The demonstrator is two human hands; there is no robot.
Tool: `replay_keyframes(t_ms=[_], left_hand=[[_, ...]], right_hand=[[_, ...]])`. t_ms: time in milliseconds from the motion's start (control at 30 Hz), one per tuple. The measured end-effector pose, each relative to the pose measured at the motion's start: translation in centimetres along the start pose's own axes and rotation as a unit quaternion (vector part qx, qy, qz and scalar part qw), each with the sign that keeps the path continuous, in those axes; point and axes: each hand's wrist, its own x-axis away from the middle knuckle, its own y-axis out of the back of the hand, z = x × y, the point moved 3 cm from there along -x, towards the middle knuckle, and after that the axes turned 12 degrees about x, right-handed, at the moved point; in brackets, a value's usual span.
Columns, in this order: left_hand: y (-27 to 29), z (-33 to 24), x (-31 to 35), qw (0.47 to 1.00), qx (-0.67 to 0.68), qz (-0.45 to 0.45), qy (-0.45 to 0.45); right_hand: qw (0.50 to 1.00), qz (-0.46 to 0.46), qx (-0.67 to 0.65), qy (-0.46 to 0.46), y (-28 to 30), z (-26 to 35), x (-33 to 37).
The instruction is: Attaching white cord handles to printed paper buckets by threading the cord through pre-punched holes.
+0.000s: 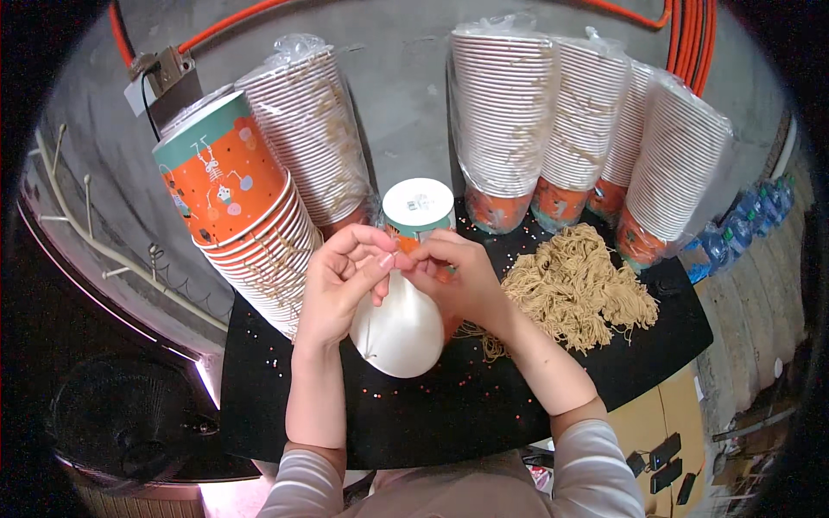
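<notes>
My left hand (350, 274) and my right hand (453, 269) meet in front of me, thumbs and fingertips pinched together on a thin cord, mostly hidden by the fingers. Below them is a white paper bucket (399, 337), tilted with its smooth white inside toward me. A small knot shows near its lower left edge. Just behind my hands stands an orange and teal bucket with its white base (418, 204) facing up. To the right of my right hand lies a loose heap of tan cords (579, 292).
A stack of upturned orange buckets (226, 177) stands left. Plastic-wrapped bucket stacks (503, 112) line the back against a grey wall. Small bits dot the black table (484, 423). Water bottles (743, 226) lie far right; black devices (665, 462) rest on cardboard below.
</notes>
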Motion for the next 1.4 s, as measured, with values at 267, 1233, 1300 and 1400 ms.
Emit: replay_keyframes(t_ms=[267, 1233, 1300, 1400], left_hand=[[-0.6, -1.1, 0.5, 0.991, 0.027, -0.049, -0.118], [-6.6, -1.3, 5.9, 0.773, -0.435, 0.132, -0.443], [-6.6, -1.4, 6.9, 0.731, -0.358, 0.146, -0.562], [-8.3, -0.8, 6.7, 0.742, -0.335, 0.241, -0.528]], right_hand=[[1.0, 0.0, -0.004, -0.024, 1.0, 1.6, 0.0], [0.778, 0.399, -0.276, -0.4, -4.4, -4.4, 2.0], [0.761, 0.31, -0.331, -0.464, -4.7, 1.8, 0.7], [0.759, 0.186, -0.396, -0.482, -4.1, 2.9, 0.4]])
